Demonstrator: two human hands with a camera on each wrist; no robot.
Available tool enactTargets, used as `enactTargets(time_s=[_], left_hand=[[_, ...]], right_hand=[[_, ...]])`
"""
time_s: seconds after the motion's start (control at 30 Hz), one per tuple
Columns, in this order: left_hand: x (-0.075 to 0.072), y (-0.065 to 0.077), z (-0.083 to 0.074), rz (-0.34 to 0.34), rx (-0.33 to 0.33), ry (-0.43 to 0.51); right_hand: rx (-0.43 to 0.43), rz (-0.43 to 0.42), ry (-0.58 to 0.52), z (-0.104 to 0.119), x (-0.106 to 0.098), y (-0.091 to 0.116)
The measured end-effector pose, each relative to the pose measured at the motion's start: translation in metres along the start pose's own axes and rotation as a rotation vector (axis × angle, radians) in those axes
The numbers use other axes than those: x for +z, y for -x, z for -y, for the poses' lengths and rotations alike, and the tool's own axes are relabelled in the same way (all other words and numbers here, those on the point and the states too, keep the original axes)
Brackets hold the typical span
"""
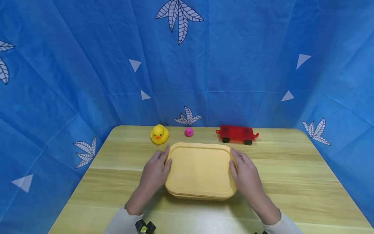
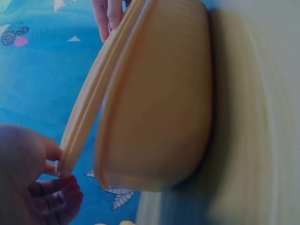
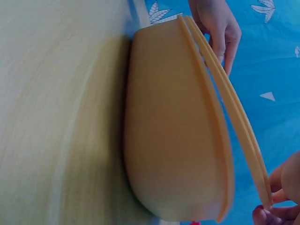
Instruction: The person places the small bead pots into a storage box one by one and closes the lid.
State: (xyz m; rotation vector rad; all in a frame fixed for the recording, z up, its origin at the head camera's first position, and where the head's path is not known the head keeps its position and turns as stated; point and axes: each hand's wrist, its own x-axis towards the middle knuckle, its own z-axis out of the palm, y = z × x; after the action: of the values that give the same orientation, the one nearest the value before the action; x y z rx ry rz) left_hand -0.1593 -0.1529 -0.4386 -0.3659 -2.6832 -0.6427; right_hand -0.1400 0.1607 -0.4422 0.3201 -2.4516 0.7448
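Note:
My left hand [image 1: 155, 170] and right hand [image 1: 247, 174] hold the left and right sides of a pale yellow lid [image 1: 201, 170]. Below it a yellow plastic box [image 2: 157, 103] stands on the table, its inside hidden by the lid. A gap shows between lid and box in both wrist views, wide at the far side and narrow at the near side, so the lid is tilted. In the left wrist view my left thumb and fingers pinch the lid's edge; the right wrist view shows my right fingers [image 3: 276, 180] pinching the opposite edge.
Behind the box, along the table's back edge, sit a yellow rubber duck [image 1: 159, 134], a small pink duck [image 1: 189, 132] and a red toy wagon [image 1: 236, 134] with black wheels. A blue patterned curtain [image 1: 233, 65] surrounds the wooden table [image 1: 292, 182].

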Motion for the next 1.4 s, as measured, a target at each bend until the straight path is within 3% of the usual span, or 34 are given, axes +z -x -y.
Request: enactTargets(time_s=[0.27,0.63,1.07,1.4], left_hand=[[0.014,0.001,0.010,0.029,-0.006,0.014],[0.024,0.002,0.011,0.112,-0.056,0.006],[0.030,0.006,0.009,0.127,-0.054,-0.007],[0.029,0.008,0.009,0.184,-0.091,-0.045]], right_hand=[[0.007,0.080,0.047,-0.004,0.013,-0.001],[0.015,0.116,0.029,-0.013,0.021,0.002],[0.002,0.138,0.008,-0.018,0.023,0.006],[0.026,0.176,-0.006,-0.020,0.026,0.010]])
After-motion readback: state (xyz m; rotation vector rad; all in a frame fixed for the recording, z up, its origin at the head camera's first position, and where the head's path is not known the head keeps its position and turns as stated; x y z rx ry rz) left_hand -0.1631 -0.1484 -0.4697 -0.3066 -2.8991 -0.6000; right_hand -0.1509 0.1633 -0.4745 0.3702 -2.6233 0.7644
